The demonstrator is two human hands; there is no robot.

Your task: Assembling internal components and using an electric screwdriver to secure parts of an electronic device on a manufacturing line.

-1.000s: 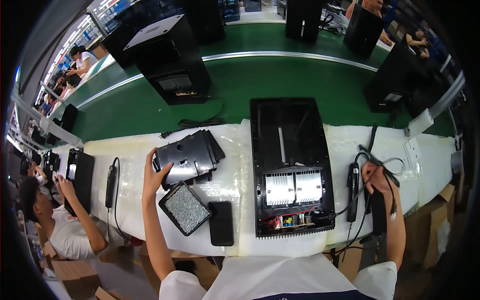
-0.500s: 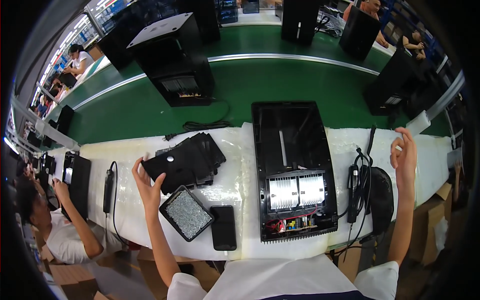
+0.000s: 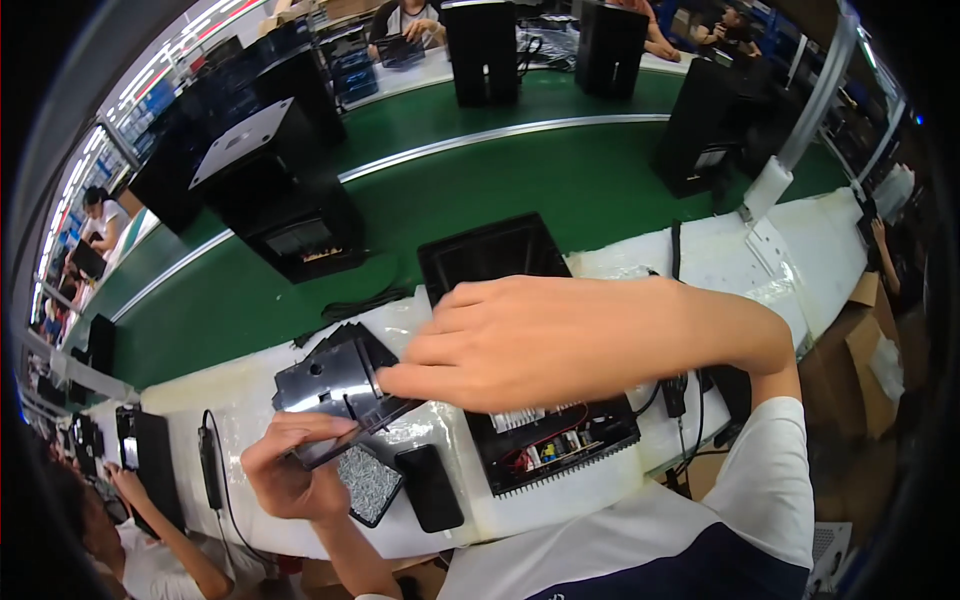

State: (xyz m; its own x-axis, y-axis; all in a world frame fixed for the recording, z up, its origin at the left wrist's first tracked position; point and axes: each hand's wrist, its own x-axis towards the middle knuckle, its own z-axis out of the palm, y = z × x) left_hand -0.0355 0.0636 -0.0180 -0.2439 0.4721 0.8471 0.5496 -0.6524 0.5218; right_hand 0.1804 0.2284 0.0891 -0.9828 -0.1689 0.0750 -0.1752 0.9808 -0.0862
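My left hand [image 3: 292, 465] is closed on the near edge of a black plastic panel [image 3: 345, 380], thumb on top. The panel is tilted, its moulded shiny face up, above a tray of small silvery screws [image 3: 368, 485]. My right hand [image 3: 490, 345] reaches across from the right, fingertips at the panel's right side; they are blurred, and their grip is unclear. Behind the held panel lie more black panels [image 3: 372, 338]. Beneath my right forearm lies an open black housing [image 3: 490, 250] with silver heat sinks and a circuit board, its middle hidden.
A black phone [image 3: 430, 488] lies right of the screw tray. An electric screwdriver [image 3: 211, 470] with its cord is at the left, another [image 3: 674, 398] right of the housing. Black cabinets [image 3: 290, 225] stand on the green belt [image 3: 470, 180]. A co-worker [image 3: 150, 530] works at the left.
My left hand has lifted a panel from the pile and brought it nearer. My right hand has swung from the far right to the panel. The view has turned.
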